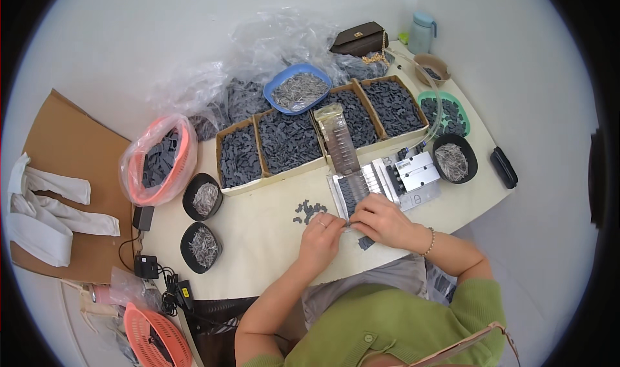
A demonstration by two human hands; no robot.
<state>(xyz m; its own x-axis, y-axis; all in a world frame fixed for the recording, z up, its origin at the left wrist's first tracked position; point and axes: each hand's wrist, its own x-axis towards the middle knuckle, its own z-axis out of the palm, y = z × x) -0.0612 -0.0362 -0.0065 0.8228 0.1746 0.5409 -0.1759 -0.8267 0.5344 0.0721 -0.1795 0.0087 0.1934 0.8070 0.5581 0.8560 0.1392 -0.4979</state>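
Note:
My left hand [321, 235] and my right hand [382, 219] meet at the near edge of a metal jig [334, 190]. Both are closed in a pinch, fingertips close together; what they hold is too small and covered to make out. Dark grey parts lie in a row in the jig, beside thin metal pins. A hinged clear cover [340, 144] stands raised behind it, and a silver actuator block [416, 172] sits on its right. Left of the jig is a small heap of dark grey plastic parts [309, 212]. More dark parts [365, 243] lie below my right hand.
Cardboard boxes [289, 141] of dark parts line the back, with a blue tray [298, 89] of pins on top. Black bowls [202, 247] of pins stand left, another black bowl [454, 159] right. An air hose [440, 112] arches behind the actuator. A pink basket [159, 159] stands far left.

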